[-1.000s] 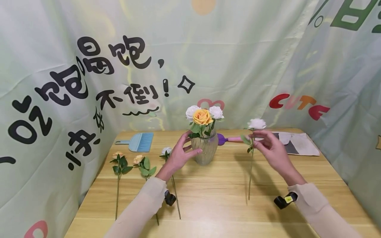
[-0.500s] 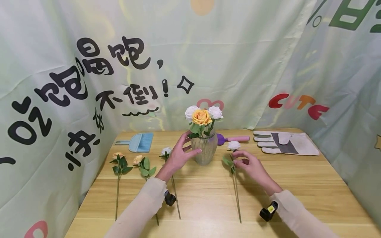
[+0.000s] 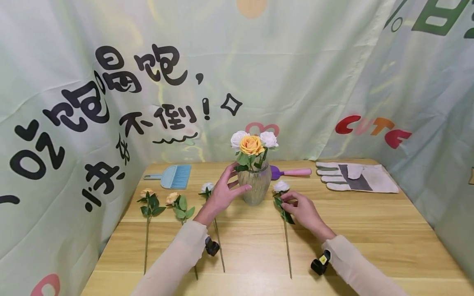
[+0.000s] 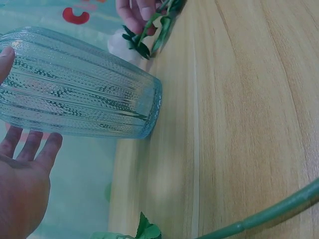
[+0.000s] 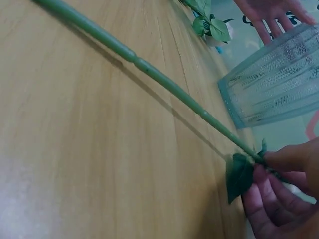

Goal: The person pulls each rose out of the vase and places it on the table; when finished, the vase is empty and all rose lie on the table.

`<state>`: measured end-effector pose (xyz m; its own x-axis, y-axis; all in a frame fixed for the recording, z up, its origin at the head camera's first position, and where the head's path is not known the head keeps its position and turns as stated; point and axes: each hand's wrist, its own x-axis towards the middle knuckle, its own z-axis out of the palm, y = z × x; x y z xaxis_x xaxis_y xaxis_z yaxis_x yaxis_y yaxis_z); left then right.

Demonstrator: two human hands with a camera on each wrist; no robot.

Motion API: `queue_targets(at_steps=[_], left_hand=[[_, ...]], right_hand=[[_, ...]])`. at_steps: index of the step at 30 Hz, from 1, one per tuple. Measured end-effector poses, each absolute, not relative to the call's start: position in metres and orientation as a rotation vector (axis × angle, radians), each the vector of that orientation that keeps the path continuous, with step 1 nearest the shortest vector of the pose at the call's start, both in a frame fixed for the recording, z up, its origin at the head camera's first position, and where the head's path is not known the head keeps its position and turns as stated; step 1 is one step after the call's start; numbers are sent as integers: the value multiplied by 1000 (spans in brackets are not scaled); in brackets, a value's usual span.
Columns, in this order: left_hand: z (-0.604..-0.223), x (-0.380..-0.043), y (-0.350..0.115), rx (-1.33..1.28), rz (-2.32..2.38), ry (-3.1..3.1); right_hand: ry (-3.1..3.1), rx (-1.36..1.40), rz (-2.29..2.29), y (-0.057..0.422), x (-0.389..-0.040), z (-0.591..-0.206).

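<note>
A ribbed glass vase [image 3: 256, 189] stands upright on the table, with one orange rose [image 3: 251, 145] and two white roses in it. My left hand [image 3: 223, 194] holds the vase from its left side, thumb across the front and fingers toward the back. To the vase's right, my right hand [image 3: 303, 210] pinches a white rose [image 3: 281, 186] by its stem just under the bloom. That rose's long green stem [image 5: 172, 85] runs low over the wood toward the near edge, its shadow close beside it in the right wrist view. Dark leaves [image 5: 240, 175] stick out at the fingertips.
Left of the vase lie two orange roses [image 3: 172, 198] and a white rose [image 3: 207, 188]. A blue dustpan with brush [image 3: 174, 176] is at the back left. Behind the vase lies a purple tool with a pink handle [image 3: 294, 172]; a work glove [image 3: 359, 177] is at the back right.
My right hand has brought the white rose leftward and down to the tabletop, nearer the vase, uncovering the glove. The left hand has stayed at the vase.
</note>
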<state>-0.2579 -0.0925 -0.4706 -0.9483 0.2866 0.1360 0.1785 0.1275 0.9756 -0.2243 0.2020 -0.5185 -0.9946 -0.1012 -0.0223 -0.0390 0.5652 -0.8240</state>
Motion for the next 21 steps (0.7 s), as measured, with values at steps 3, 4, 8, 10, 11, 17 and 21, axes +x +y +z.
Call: queue_targets(at_steps=[3,4,8,10,11,17,21], left_hand=[[-470,-258,-92,469,1963,2299],[-470,-258,-92,470,1961,2302],[-470,-258,-92,471,1955,2313],[-470,-258,-92,471,1957,2313],[-470,-257,-92,471,1957,2314],[-469,-257,-92,474,1957,2316],[-470,-257,-92,470,1967,2300]], right_hand=[[2751,-123,-1374,200,-225,-517],[2757,-125,-1361,199,-225,-517],[2775,-126,-1333,197,-226,-516],[2780,-121,-1336,198,-226,-516],[2779,-116,-1343,198,-226,-516],[2740,-56,-1433,206,-225,-504],[2762,-39,-1502,210,-230,-485]])
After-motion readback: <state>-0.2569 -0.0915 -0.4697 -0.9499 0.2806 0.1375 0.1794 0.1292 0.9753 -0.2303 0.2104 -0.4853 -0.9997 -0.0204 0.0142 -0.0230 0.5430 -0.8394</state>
